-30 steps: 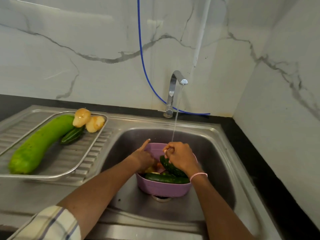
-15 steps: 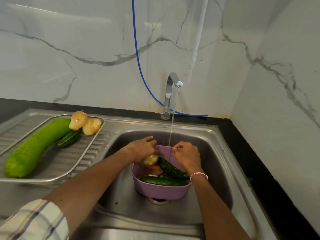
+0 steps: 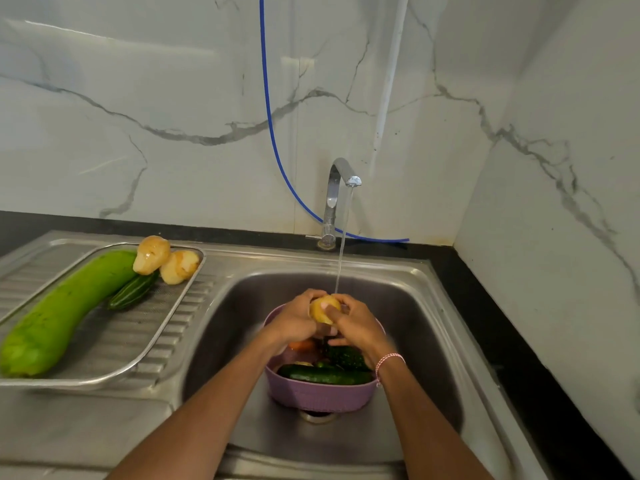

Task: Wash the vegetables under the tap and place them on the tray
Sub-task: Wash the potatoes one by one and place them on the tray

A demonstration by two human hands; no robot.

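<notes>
- My left hand [image 3: 294, 322] and right hand [image 3: 356, 323] are clamped together around the potato [image 3: 323, 308], held over the purple basket [image 3: 322, 396] — right under the tap [image 3: 341, 188] stream.
- I'd turn it slowly, rubbing every side, before the tray [image 3: 138, 355].

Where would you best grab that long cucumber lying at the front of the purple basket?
Probably at the middle of the cucumber, coming from above with fingers pinching across its narrow width. It lies flat along the purple basket front wall, its ends near the rim, so only its top is open.
</notes>
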